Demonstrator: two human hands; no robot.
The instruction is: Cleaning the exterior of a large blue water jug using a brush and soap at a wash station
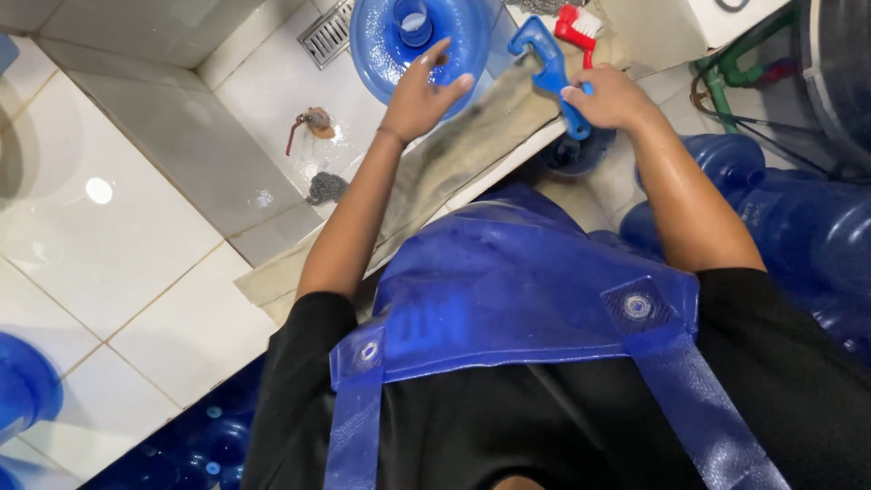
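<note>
Two wet hands: left (419,93) spread on glossy jug (381,45), right (610,98) fingers gripping plastic brush (552,68).

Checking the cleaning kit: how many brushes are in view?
2. A blue-handled brush is held in the right hand; a red brush lies just beyond it on the ledge. Others may be hidden.

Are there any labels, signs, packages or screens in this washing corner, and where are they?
No screens, signs or packages show.
Apron: shiny blue plastic on the person's chest, with faint pale lettering near its lower left part, too blurred to make out.
White box: top right corner beside the green pipes, with a dark curved mark on its face, mostly cut off.
Water jug: blue, round, under the left hand; no label visible.
</note>
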